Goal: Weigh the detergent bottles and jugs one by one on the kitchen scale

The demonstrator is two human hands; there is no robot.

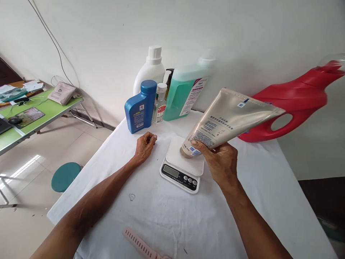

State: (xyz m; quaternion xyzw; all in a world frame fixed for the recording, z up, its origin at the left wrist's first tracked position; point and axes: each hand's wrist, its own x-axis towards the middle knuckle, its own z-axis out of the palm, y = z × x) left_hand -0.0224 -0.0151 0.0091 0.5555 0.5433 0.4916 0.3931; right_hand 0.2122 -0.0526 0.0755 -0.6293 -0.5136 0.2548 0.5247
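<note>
Plain workrm/office, white wall (107, 36), tiled floor (35, 169), green folding desk (40, 115) w/ clutter

I see open white tablecloth (167, 216) near me, small white kitchen scale (182, 167) mid-table, blue plastic bottle (140, 108) and green jug (185, 91) crowding the wall, red jug (293, 99) blocking right.

White wall (107, 43), pale tiled floor (54, 151), green folding table (40, 115), teal stool (65, 176), glossy light reflections.

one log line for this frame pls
right hand: holds silver tube tilted, cap down over scale | left hand: fist resting on tablecloth
</note>
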